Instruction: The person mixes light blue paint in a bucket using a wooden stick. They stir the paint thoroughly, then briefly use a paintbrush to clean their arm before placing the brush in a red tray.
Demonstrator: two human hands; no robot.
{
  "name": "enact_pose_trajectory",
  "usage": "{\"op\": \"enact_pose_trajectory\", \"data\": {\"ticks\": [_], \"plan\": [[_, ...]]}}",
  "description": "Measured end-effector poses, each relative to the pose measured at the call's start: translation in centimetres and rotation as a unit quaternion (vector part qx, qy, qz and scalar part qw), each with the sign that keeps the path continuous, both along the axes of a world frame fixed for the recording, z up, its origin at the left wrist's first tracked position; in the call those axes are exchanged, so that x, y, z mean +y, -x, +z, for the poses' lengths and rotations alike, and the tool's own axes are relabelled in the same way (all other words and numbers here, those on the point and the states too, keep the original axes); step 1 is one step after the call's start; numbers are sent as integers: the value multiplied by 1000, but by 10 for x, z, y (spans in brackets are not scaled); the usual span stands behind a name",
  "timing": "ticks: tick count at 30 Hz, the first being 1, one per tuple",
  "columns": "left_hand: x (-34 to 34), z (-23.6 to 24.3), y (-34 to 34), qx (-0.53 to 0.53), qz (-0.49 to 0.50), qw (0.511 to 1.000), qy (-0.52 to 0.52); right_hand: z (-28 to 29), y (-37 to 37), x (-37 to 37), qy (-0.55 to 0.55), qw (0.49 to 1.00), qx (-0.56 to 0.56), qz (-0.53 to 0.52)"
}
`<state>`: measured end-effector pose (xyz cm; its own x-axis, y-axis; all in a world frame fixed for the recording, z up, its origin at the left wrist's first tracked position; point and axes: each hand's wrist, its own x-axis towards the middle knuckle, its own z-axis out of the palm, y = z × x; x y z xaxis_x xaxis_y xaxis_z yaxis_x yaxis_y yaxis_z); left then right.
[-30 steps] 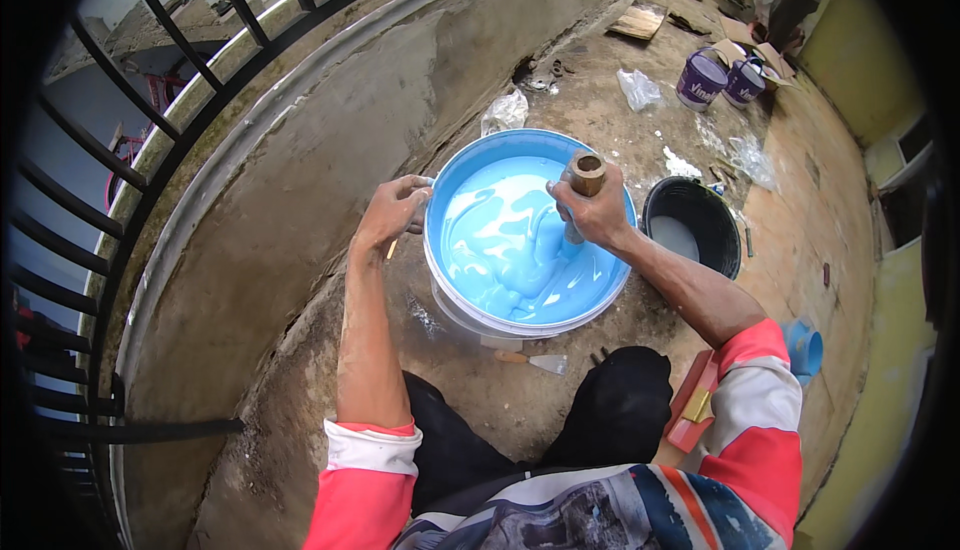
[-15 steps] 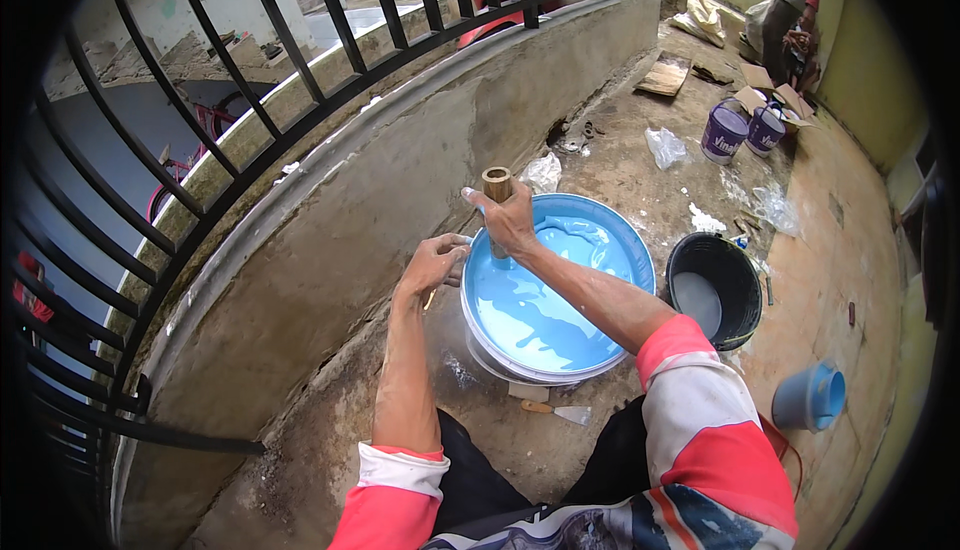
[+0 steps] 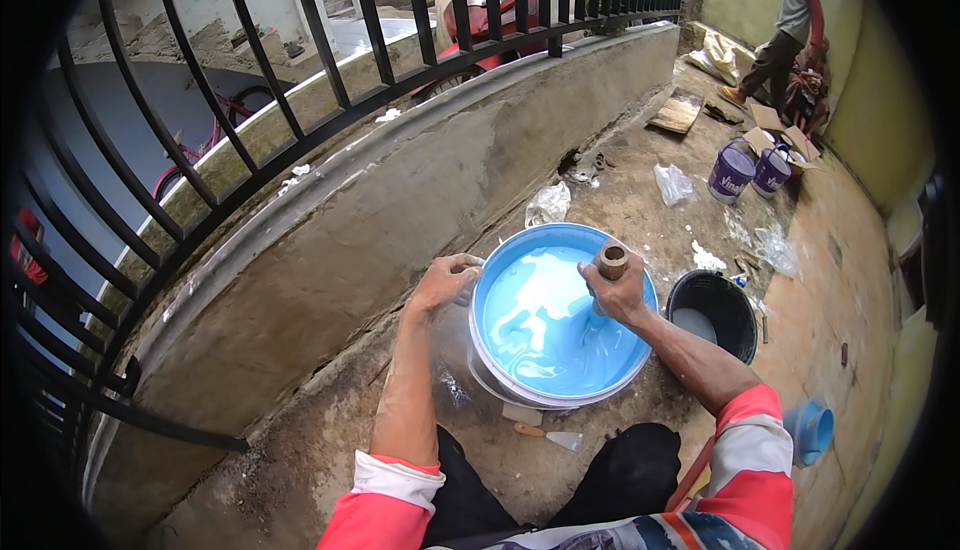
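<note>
Landmark: we place everything around the big blue bucket point(image 3: 560, 322) of light blue paint, which stands on the concrete floor just in front of our knees.
Nearest to us: a small scraper point(image 3: 548, 437) lies on the floor between the bucket and our dark trousers.
Left hand: our left hand point(image 3: 446, 281) is curled over the bucket's left rim, gripping it.
Right hand: our right hand point(image 3: 617, 293) is clenched around a wooden stick point(image 3: 612, 261) at the bucket's right side; the stick stands upright, its lower end down in the paint.
Paint: white streaks swirl through the blue surface.
Right of the bucket: a black bucket point(image 3: 712, 315) sits just beside it, and a small blue cup point(image 3: 810, 431) is further right, near our sleeve.
Beyond the bucket: a crumpled plastic bag point(image 3: 548, 204) lies close behind it, at the foot of a low concrete wall point(image 3: 400, 220) topped with a black railing point(image 3: 330, 60).
Far right of the bucket: two purple paint cans point(image 3: 750, 172) stand well apart from it, and another person point(image 3: 785, 35) stands beyond them.
</note>
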<state>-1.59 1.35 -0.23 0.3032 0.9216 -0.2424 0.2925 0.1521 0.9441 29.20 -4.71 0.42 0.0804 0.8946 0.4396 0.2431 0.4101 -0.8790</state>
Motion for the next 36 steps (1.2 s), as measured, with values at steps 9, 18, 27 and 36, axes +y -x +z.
{"op": "enact_pose_trajectory", "data": {"ticks": [9, 18, 27, 36], "plan": [[10, -5, -11, -28, -22, 999, 9, 0, 64, 121, -18, 986, 144, -83], [4, -4, -7, -39, -9, 999, 11, 39, 111, -20, 172, 941, 119, 266], [3, 0, -11, 2, -23, 1000, 10, 16, -6, -37, 25, 994, -45, 98], [4, 3, -9, -12, -12, 1000, 15, -9, 40, 102, -41, 989, 116, -83]]}}
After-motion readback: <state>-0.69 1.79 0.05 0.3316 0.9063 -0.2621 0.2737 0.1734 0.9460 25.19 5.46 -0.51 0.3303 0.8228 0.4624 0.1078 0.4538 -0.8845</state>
